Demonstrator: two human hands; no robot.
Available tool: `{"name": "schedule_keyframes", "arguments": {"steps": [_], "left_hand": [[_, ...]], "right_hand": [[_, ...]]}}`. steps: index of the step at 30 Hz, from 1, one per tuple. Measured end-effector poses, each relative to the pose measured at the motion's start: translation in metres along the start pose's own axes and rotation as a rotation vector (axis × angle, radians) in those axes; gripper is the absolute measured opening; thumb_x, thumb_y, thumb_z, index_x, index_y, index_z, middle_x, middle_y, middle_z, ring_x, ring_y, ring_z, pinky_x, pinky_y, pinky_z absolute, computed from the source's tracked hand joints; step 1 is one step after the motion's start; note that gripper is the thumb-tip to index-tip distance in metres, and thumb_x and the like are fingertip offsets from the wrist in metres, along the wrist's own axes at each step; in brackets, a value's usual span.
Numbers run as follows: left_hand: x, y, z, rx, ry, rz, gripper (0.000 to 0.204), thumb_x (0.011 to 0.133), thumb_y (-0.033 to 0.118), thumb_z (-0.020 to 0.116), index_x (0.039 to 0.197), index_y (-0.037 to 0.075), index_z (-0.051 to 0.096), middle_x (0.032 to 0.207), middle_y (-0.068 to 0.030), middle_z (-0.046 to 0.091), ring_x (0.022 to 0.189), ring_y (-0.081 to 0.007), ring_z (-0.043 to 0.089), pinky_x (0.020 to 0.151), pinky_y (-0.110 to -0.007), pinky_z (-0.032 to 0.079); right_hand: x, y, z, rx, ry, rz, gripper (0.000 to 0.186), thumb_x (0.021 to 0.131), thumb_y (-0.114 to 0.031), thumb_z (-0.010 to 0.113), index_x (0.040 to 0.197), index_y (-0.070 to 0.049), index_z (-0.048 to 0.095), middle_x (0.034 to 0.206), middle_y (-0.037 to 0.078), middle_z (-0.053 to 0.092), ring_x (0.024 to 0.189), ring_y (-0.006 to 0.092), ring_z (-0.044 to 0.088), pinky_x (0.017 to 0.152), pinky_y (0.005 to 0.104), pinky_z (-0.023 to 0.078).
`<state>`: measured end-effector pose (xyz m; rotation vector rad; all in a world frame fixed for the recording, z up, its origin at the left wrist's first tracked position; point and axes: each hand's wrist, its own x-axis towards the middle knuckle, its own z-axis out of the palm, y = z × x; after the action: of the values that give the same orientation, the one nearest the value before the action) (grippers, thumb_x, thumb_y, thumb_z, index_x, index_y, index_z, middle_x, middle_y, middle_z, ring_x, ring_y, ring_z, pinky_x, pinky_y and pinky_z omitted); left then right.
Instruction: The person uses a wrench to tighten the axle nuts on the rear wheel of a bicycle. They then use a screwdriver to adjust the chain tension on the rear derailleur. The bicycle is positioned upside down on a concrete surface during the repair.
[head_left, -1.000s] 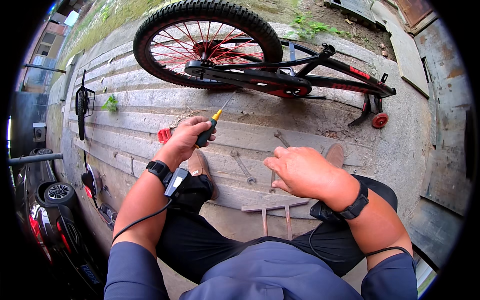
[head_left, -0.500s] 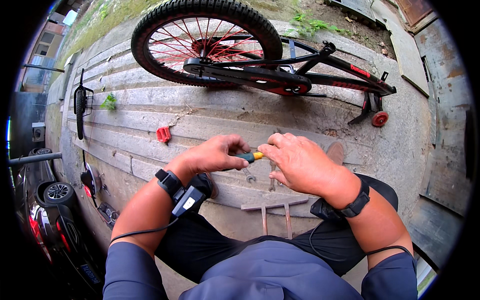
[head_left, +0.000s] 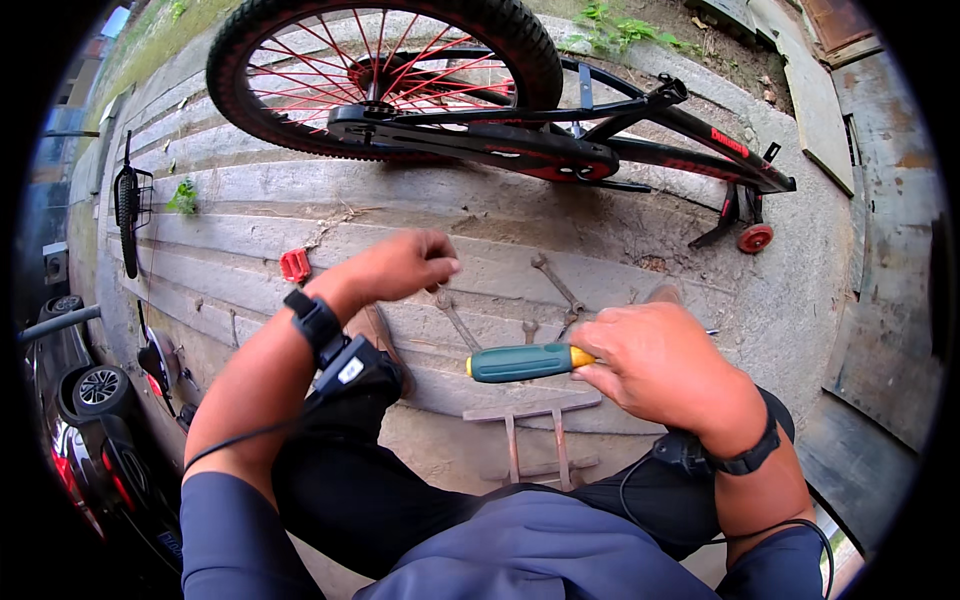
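Note:
My right hand is closed around a screwdriver with a green and yellow handle. The handle points left out of my grip, and a bit of the metal shaft shows past the hand's far side. My left hand is raised off to the left, fingers curled in toward the thumb, with nothing seen in it. Below and between the hands, wrenches lie on the slabs: one wrench farther off, another wrench near my left hand, and a smaller end between them.
A black bicycle frame with a red-spoked wheel lies across the far side. A red pedal rests left of my left hand. Near my legs is a low wooden stool. Another bicycle and a dark car stand at left.
My left hand has let go of the screwdriver and moved left and up. My right hand has moved right and nearer, carrying the screwdriver, whose whole handle now shows.

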<state>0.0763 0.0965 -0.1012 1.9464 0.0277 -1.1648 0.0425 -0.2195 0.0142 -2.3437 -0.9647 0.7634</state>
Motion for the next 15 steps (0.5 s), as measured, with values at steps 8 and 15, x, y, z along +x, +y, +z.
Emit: {"name": "schedule_keyframes", "arguments": {"steps": [8,15], "left_hand": [[0.107,-0.064,-0.010,0.608,0.332,-0.013,0.021,0.089,0.025,0.064,0.096,0.005,0.065,0.090,-0.0185,0.069,0.087,-0.0393,0.066,0.076,-0.047,0.052],[0.173,-0.099,0.017,0.543,0.527,-0.014,0.016,0.088,0.018,0.063,0.098,0.005,0.063,0.096,-0.0189,0.069,0.088,-0.0404,0.066,0.076,-0.049,0.053]], "right_hand": [[0.010,0.020,-0.021,-0.054,-0.154,0.093,0.018,0.082,-0.022,0.072,0.088,-0.010,0.060,0.079,0.008,0.060,0.072,0.0316,0.062,0.063,0.0430,0.048],[0.028,0.042,-0.035,0.014,-0.191,0.141,0.019,0.080,-0.021,0.073,0.090,-0.012,0.062,0.077,0.006,0.058,0.071,0.0284,0.060,0.064,0.0407,0.047]]}}
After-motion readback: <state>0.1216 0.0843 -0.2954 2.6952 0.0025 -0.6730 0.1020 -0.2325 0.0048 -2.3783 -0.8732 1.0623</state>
